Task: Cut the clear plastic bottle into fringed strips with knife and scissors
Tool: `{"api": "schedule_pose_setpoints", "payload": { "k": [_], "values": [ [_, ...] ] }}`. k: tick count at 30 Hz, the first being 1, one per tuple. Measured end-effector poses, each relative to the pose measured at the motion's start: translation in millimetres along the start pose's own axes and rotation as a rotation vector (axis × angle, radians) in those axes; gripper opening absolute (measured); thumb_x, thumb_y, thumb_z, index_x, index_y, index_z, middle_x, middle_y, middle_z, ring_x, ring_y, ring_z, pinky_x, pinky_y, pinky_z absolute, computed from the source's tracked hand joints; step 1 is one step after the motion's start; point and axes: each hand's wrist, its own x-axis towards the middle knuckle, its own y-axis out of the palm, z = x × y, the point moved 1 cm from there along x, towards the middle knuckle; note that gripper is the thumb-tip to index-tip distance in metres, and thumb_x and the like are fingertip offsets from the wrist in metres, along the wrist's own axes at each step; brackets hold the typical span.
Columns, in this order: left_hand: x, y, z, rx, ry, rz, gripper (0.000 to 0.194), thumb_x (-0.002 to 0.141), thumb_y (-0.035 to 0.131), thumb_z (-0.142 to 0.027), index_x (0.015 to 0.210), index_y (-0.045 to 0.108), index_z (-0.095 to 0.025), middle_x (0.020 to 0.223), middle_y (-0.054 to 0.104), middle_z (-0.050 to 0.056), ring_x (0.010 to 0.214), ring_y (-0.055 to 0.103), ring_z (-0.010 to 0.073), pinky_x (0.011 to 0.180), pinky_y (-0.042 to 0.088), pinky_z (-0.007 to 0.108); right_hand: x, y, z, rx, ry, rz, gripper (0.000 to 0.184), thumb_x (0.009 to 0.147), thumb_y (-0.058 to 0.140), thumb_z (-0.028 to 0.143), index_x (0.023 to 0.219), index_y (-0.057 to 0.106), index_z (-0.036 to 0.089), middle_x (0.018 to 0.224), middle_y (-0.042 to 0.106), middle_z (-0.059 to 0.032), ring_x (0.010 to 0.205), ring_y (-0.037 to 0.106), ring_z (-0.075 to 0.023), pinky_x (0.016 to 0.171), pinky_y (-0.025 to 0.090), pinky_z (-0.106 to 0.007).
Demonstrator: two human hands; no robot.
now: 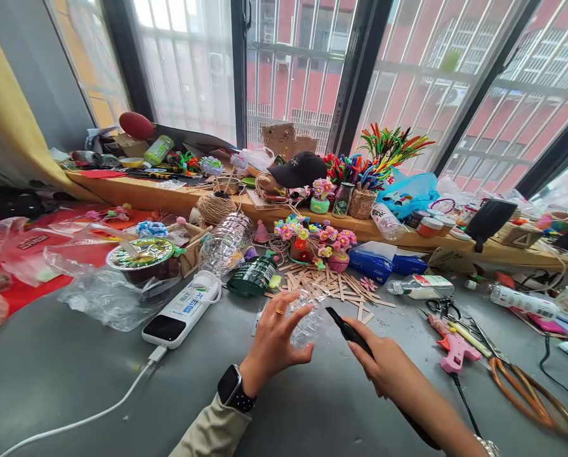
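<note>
The clear ribbed plastic bottle sits mid-frame on the grey tabletop, in front of the wooden craft sticks. It should be light, thin-walled and springy — apt to dent or slide — so the ribbed side looks the best place to hold, away from any cut edge. The left hand curves beside it, fingers spread and thumb wide; I cannot tell how firmly they touch. The right hand has its fingers closed round a black utility knife, blade toward the bottle. Room to move shows at lower centre; the pink glue gun limits the right.
</note>
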Motion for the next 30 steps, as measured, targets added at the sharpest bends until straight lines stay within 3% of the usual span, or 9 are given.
{"api": "schedule_pose_setpoints", "payload": {
  "k": [7, 14, 18, 23, 25, 30],
  "values": [
    [0, -1.9, 4, -0.023, -0.02, -0.001, 0.054, 0.059, 0.063, -0.027, 0.111, 0.047, -0.024, 0.121, 0.041, 0.009, 0.115, 0.037, 0.0289, 0.095, 0.035, 0.046, 1, -2, 7, 0.021, -0.058, -0.028, 0.044, 0.084, 0.031, 0.031, 0.126, 0.04, 0.022, 0.042, 0.042, 0.0082, 0.032, 0.05, -0.0118, 0.04, 0.04, -0.021],
    [3, -3.8, 7, -0.15, -0.079, 0.014, 0.057, 0.056, 0.066, -0.026, 0.11, 0.046, -0.024, 0.119, 0.043, 0.009, 0.109, 0.044, 0.0262, 0.09, 0.04, 0.044, 0, 7, 1, 0.083, -0.092, -0.054, 0.047, 0.085, 0.029, 0.04, 0.129, 0.037, 0.024, 0.049, 0.049, 0.0064, 0.034, 0.051, -0.0129, 0.043, 0.043, -0.024],
    [6, -6.1, 6, -0.24, -0.174, 0.097, 0.058, 0.058, 0.066, -0.026, 0.112, 0.043, -0.025, 0.122, 0.043, 0.009, 0.114, 0.04, 0.0271, 0.094, 0.036, 0.045, 1, 12, -1, 0.013, -0.179, -0.173, 0.047, 0.085, 0.028, 0.039, 0.127, 0.042, 0.023, 0.048, 0.054, 0.0039, 0.038, 0.053, -0.0154, 0.05, 0.046, -0.026],
    [11, -6.9, 12, -0.282, -0.28, 0.206, 0.085, 0.061, 0.067, -0.037, 0.129, 0.021, -0.019, 0.132, 0.032, 0.015, 0.125, 0.028, 0.0304, 0.102, 0.027, 0.049, 3, 13, -3, -0.015, -0.213, -0.215, 0.046, 0.086, 0.027, 0.038, 0.128, 0.04, 0.022, 0.048, 0.056, 0.0034, 0.039, 0.054, -0.0159, 0.049, 0.045, -0.025],
    [12, -6.4, 13, -0.277, -0.313, 0.237, 0.086, 0.06, 0.068, -0.041, 0.129, 0.023, -0.017, 0.132, 0.032, 0.016, 0.125, 0.028, 0.0312, 0.101, 0.028, 0.049, 3, 13, -4, -0.009, -0.214, -0.216, 0.046, 0.087, 0.027, 0.038, 0.128, 0.04, 0.022, 0.05, 0.056, 0.0032, 0.039, 0.053, -0.0157, 0.049, 0.045, -0.025],
    [11, -5.5, 9, -0.262, -0.249, 0.205, 0.081, 0.06, 0.069, -0.04, 0.126, 0.028, -0.019, 0.125, 0.037, 0.013, 0.119, 0.035, 0.0285, 0.099, 0.032, 0.046, 1, 9, -8, 0.015, -0.195, -0.235, 0.048, 0.087, 0.025, 0.039, 0.13, 0.036, 0.021, 0.046, 0.054, 0.0047, 0.04, 0.054, -0.0162, 0.052, 0.045, -0.025]
  ]
}}
